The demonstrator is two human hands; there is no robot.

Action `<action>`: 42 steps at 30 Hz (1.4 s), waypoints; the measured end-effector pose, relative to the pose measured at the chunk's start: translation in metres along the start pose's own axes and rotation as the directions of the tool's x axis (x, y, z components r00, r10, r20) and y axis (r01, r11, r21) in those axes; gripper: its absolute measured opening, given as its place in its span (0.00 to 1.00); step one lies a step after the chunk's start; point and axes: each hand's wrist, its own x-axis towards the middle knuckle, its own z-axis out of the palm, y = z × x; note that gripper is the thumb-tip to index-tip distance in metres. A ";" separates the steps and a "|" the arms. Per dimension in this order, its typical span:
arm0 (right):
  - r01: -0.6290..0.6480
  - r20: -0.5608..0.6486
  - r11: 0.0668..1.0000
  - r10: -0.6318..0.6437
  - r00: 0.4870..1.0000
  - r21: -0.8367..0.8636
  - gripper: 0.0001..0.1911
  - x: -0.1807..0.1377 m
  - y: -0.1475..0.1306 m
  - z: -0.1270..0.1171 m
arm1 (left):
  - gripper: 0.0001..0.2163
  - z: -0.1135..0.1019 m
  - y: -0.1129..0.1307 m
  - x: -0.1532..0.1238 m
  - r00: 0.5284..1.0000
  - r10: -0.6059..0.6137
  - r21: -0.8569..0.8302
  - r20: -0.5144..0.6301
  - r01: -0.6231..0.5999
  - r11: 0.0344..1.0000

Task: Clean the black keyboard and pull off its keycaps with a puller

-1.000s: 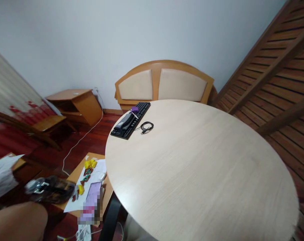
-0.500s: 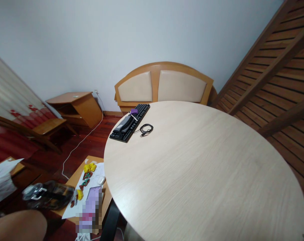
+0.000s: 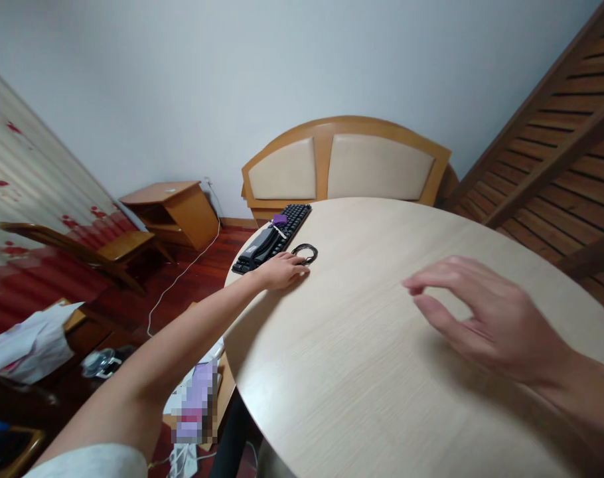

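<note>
My left hand (image 3: 283, 271) reaches over the left part of the round table, fingers stretched toward a coiled black cable (image 3: 312, 249). Its fingertips overlap the near side of the coil; whether they touch it I cannot tell. Just beyond that hand lies a black keyboard (image 3: 298, 216), partly covered by my fingers and wrist. On the keyboard rest a black-and-grey strip-like object (image 3: 260, 243) and a small purple item (image 3: 279, 220) with a white tie. My right hand (image 3: 486, 318) hovers above the table's right side, fingers curved, thumb apart, nothing in it.
The round pale wooden table (image 3: 362, 372) fills the middle. At lower left are a low stand with a purple box (image 3: 200, 392) and a white power strip (image 3: 183, 459). A wooden chair (image 3: 117, 245), a small cabinet (image 3: 167, 206) and a headboard (image 3: 381, 166) stand beyond.
Both my hands have come into view: the left over the cable beside the keyboard, the right above the table's right side. The view has shifted slightly left.
</note>
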 end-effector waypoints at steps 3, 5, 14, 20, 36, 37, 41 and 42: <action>-0.067 0.229 0.998 0.069 0.971 -0.017 0.15 0.124 -0.016 0.004 | 0.17 0.020 -0.018 0.008 0.999 -0.045 -0.006 0.018 0.045 0.999; -0.109 0.307 0.993 0.116 0.945 -0.038 0.18 0.160 -0.019 0.009 | 0.18 0.024 -0.027 0.014 0.997 -0.076 -0.011 0.025 0.076 0.997; -0.325 0.300 0.938 0.346 0.889 -0.121 0.27 0.125 0.038 0.062 | 0.21 0.015 -0.042 0.034 0.983 -0.096 -0.051 0.154 0.105 0.993; -0.318 0.301 0.938 0.347 0.888 -0.141 0.29 0.126 0.040 0.063 | 0.23 0.007 -0.019 0.036 0.989 -0.110 -0.066 0.094 0.117 0.991; -0.364 0.249 0.895 0.425 0.870 -0.259 0.22 0.171 0.043 0.059 | 0.23 0.059 0.045 0.109 0.959 -0.247 -0.283 -0.137 0.201 0.938; -0.368 0.239 0.889 0.434 0.869 -0.273 0.22 0.169 0.044 0.060 | 0.22 0.060 0.047 0.107 0.953 -0.265 -0.291 -0.146 0.214 0.932; -0.404 0.271 0.868 0.479 0.835 -0.288 0.27 0.161 0.049 0.065 | 0.23 0.062 0.053 0.099 0.940 -0.311 -0.312 -0.141 0.256 0.915; -0.422 0.294 0.862 0.496 0.817 -0.281 0.28 0.160 0.050 0.065 | 0.24 0.062 0.053 0.098 0.937 -0.323 -0.316 -0.129 0.270 0.909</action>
